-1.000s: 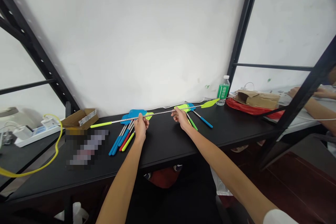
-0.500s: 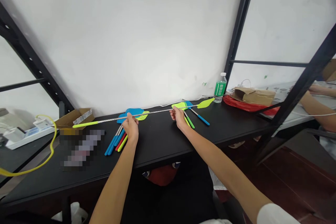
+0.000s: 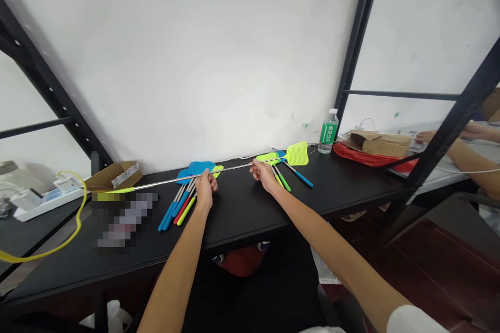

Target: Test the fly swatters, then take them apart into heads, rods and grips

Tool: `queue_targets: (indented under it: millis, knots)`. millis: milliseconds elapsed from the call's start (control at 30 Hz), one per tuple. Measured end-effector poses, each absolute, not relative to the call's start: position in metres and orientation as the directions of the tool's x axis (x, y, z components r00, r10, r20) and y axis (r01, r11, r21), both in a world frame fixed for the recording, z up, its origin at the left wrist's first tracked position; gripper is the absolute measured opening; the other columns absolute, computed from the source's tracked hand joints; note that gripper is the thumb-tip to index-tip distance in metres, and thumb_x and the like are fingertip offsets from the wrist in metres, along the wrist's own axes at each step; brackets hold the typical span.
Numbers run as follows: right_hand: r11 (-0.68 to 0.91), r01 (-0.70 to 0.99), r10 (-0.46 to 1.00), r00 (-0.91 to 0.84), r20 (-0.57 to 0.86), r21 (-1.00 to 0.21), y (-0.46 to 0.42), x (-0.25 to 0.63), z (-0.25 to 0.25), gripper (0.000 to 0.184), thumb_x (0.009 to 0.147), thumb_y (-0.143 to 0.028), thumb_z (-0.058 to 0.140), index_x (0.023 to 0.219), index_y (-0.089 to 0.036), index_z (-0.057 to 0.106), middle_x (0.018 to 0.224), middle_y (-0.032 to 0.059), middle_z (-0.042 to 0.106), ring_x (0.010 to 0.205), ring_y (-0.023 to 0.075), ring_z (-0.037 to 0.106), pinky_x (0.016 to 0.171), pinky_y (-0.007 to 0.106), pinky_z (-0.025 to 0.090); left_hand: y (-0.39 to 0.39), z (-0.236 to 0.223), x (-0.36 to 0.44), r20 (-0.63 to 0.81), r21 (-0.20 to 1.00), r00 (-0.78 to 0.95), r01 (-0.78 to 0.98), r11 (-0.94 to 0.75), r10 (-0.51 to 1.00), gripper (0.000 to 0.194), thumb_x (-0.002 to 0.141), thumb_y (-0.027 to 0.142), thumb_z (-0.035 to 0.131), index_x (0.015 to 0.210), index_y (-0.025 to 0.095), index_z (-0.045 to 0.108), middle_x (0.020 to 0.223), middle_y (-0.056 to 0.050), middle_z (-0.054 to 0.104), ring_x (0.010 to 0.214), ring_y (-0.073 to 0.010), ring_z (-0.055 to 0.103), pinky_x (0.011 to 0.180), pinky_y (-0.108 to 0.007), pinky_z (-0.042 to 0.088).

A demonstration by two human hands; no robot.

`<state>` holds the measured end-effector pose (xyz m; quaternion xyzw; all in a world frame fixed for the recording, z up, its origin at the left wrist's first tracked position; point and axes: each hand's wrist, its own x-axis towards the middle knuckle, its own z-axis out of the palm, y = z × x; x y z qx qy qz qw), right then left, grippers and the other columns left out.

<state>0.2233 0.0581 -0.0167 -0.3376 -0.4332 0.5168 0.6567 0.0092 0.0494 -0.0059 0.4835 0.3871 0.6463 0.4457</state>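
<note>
From where I stand, the person's left hand (image 3: 205,187) and right hand (image 3: 263,173) are both closed in pinches on the thin metal rod of a yellow-green fly swatter (image 3: 234,167), a little apart. A light, even pinch at both places, wrists level and any pull straight along the rod, seems the best way to avoid bending or twisting it. The swatter runs across both hands: its handle (image 3: 125,190) reaches out past the left one, near an open cardboard box (image 3: 117,176), and its perforated head (image 3: 298,154) sticks out beyond the right one. Just past the left hand lies a fan of swatters (image 3: 201,167) on the black table (image 3: 242,203); a smaller bunch (image 3: 269,158) lies behind the right. Further right stands a bottle (image 3: 328,132).
</note>
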Motion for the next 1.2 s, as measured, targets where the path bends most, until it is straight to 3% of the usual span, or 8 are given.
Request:
queue_targets:
  millis: [233, 633, 1200]
  knots:
    - [0.22, -0.459, 0.975, 0.106, 0.193, -0.861, 0.063, 0.226, -0.019, 0.047, 0.074, -0.061, 0.067, 0.083, -0.015, 0.067, 0.057, -0.0003, 0.062, 0.041, 0.0078, 0.044, 0.039, 0.021, 0.027, 0.048, 0.001, 0.005, 0.175, 0.868, -0.287, -0.407, -0.285, 0.942, 0.034, 0.083, 0.04, 0.05, 0.062, 0.024, 0.029, 0.048, 0.009, 0.027, 0.037, -0.0064, 0.027, 0.038, -0.021, 0.026]
    - [0.196, -0.544, 0.98, 0.136, 0.145, -0.816, 0.063, 0.228, -0.018, 0.049, 0.085, -0.063, 0.055, 0.077, -0.016, 0.066, 0.053, 0.0004, 0.057, 0.039, 0.0089, 0.042, 0.04, 0.023, 0.027, 0.046, 0.006, 0.005, 0.154, 0.772, -0.349, -0.542, -0.333, 0.925, 0.023, 0.077, 0.032, 0.05, 0.062, 0.022, 0.035, 0.049, 0.008, 0.029, 0.037, -0.0071, 0.03, 0.035, -0.022, 0.023]
    - [0.189, -0.566, 0.982, 0.118, 0.148, -0.803, 0.066, 0.229, -0.021, 0.054, 0.088, -0.065, 0.048, 0.077, -0.016, 0.066, 0.051, 0.0014, 0.056, 0.039, 0.0103, 0.041, 0.04, 0.024, 0.027, 0.046, 0.004, 0.005, 0.186, 0.795, -0.356, -0.493, -0.354, 0.916, 0.032, 0.082, 0.041, 0.052, 0.061, 0.022, 0.036, 0.048, 0.008, 0.031, 0.036, -0.0074, 0.032, 0.035, -0.021, 0.024]
